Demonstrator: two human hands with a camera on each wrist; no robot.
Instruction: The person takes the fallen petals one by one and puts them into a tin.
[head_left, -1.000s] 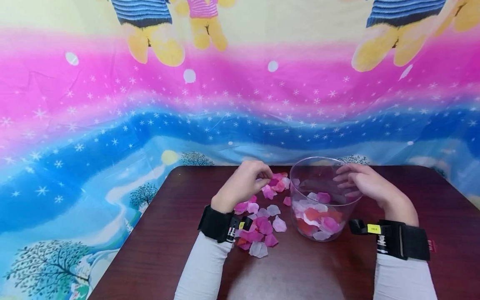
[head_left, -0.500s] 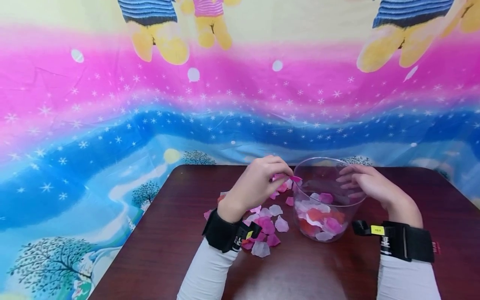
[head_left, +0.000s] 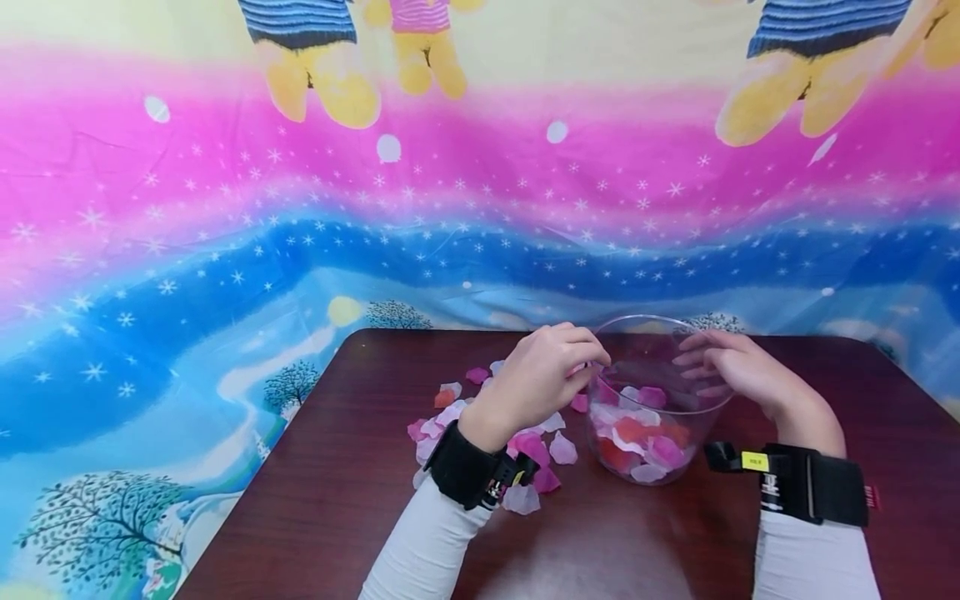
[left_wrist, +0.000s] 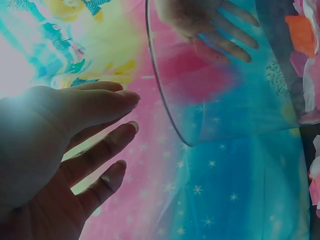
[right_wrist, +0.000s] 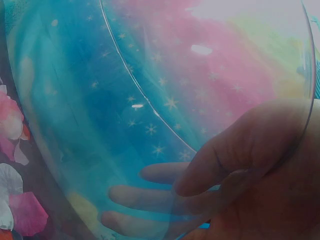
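Observation:
A clear plastic bowl stands on the dark wooden table, its bottom covered with pink, white and orange fabric petals. More loose petals lie on the table left of it. My left hand hovers at the bowl's left rim. In the left wrist view the left hand has its fingers stretched out, with nothing between them, beside the bowl. My right hand holds the bowl's right side. Through the clear bowl wall, the right hand shows thumb on one face, fingers on the other.
A bright cartoon cloth hangs behind the table and drapes over its far edge. Several petals are scattered left of my left wrist. Black wrist bands sit on both forearms.
My left hand lifted a pink petal from the pile and moved right to the bowl's rim. Its fingers are now spread with no petal seen in them. The right hand stayed on the bowl.

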